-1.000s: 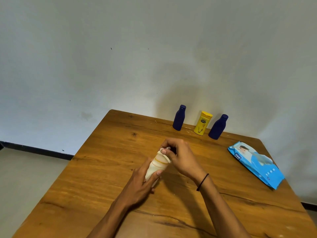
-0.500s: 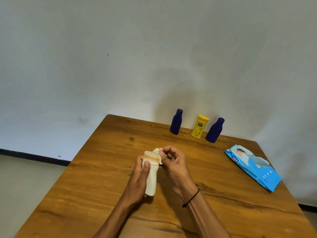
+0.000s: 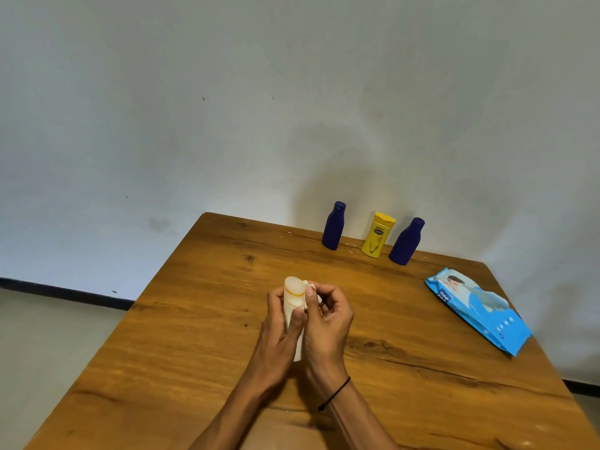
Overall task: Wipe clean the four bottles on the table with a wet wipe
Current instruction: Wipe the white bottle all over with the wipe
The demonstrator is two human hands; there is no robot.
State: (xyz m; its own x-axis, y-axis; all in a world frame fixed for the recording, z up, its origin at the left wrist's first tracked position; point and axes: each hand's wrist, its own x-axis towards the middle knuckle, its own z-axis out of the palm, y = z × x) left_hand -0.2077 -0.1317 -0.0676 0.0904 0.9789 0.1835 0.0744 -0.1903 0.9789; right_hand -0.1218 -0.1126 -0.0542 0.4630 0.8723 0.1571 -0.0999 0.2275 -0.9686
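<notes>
A cream bottle with an orange ring (image 3: 294,293) stands nearly upright above the table's middle, gripped around its body by my left hand (image 3: 279,332). My right hand (image 3: 328,323) pinches a white wet wipe (image 3: 310,285) against the bottle's right side near the top; most of the wipe is hidden by the fingers. At the table's far edge stand a dark blue bottle (image 3: 333,225), a yellow bottle (image 3: 378,234) and a second dark blue bottle (image 3: 406,241).
A blue wet-wipe pack (image 3: 477,308) lies near the right edge of the wooden table (image 3: 181,336). A grey wall rises right behind the far edge. The floor drops away on the left.
The cream bottle went from tilted toward the right to nearly upright in my left hand. My right hand with the wipe shifted from the cap down to the bottle's right side.
</notes>
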